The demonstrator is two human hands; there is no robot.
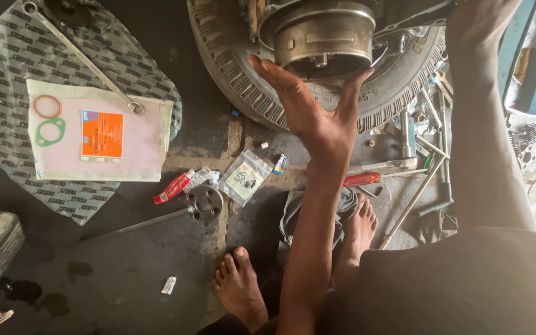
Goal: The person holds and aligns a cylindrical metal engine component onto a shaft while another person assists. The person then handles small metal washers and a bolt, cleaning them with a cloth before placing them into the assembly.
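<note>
Fingers (268,71) of left hand (314,118) spread apart, cupping metal drum (324,37) beside tyre (237,80) | right hand (476,25) far right, grip hidden | risk: unclamped drum slips onto bare foot (240,288).

The round metal drum housing (324,37) is showing dull grey-brown, and the ribbed black rubber tyre (243,80) around it is looking dusty grey along its tread ridges. On the dark oil-stained concrete floor (125,279), the grey sheet patterned with repeating print (7,68) is sitting under a pale clear packet with an orange label (102,133), a green gasket (50,131) and a copper-coloured ring (47,106). The red-handled screwdriver (362,179) and small red tube (174,187) are popping out.
</note>
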